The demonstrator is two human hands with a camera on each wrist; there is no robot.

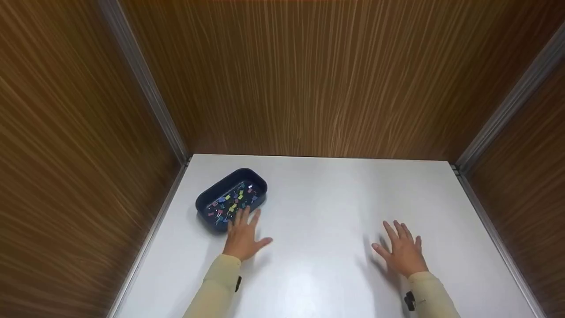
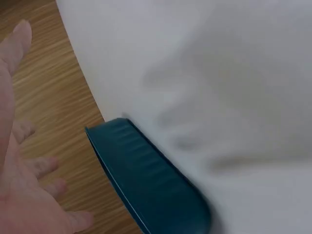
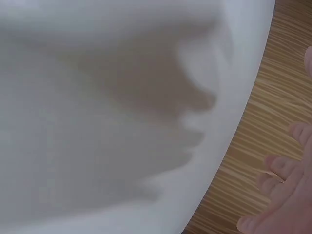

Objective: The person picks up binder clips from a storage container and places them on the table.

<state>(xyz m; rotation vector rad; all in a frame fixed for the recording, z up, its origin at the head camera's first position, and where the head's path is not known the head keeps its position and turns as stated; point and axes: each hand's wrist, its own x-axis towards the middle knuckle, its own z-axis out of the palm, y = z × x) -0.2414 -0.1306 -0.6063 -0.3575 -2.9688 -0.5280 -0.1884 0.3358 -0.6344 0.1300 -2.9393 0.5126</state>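
Note:
A dark blue basin (image 1: 204, 199) with rounded corners stands on the left of the white table. Several small coloured pieces or printed figures (image 1: 231, 205) show over its bottom. My left hand (image 1: 242, 238) is spread palm down at the basin's near side, its fingertips overlapping the rim in the head view. From the left wrist, the basin's outer wall (image 2: 151, 180) looks teal, and the hand (image 2: 29, 195) hovers beside it with nothing in its grasp. Over the right part of the table my right hand (image 1: 401, 252) hangs with spread fingers, holding nothing, its shadow beneath.
The white table (image 1: 318, 212) is bounded by wood-grain panels at the back (image 1: 300, 88), left (image 1: 79, 145) and right (image 1: 525, 176). Grey metal strips (image 1: 145, 84) run along the corners. Both forearms wear pale yellow sleeves (image 1: 212, 287).

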